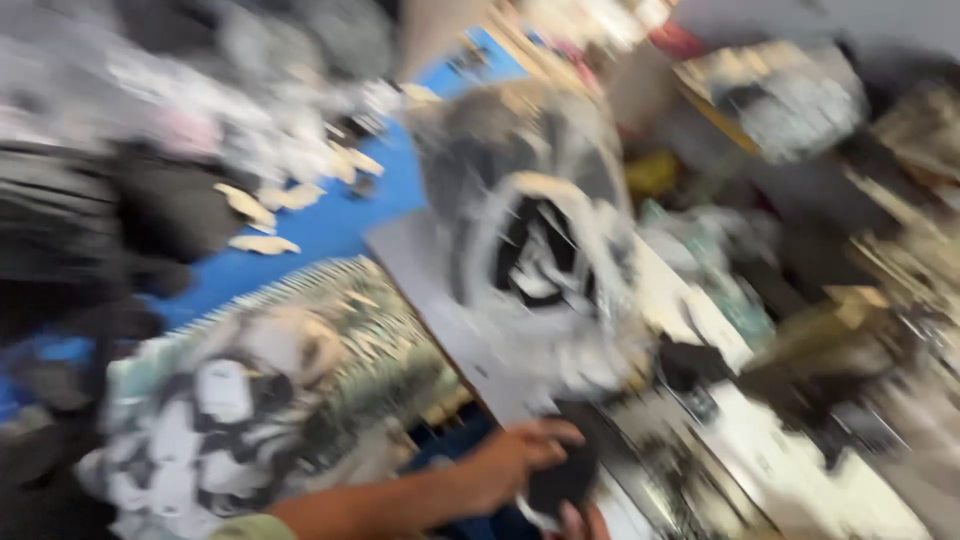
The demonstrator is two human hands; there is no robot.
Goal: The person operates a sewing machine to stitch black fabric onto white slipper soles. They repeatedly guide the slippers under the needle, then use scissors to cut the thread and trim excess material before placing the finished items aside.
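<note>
The whole view is badly motion-blurred. My left hand (520, 460) reaches in from the bottom left, with a greenish sleeve at the wrist. Its fingers curl around a small dark piece (562, 482) at the near edge of a grey worktable (430, 290). Just below the dark piece, a fingertip of my right hand (580, 522) shows at the frame's bottom edge; the remainder of that hand is out of view. Above the hands, a tall heap of grey, white and black material (540, 240) stands on the table.
A patterned sack (330, 340) holding white and black pieces (215, 420) sits at lower left on a blue floor (330, 225). Dark bundles (90, 230) lie at far left. More cluttered material (790, 100) and table items (800, 460) fill the right side.
</note>
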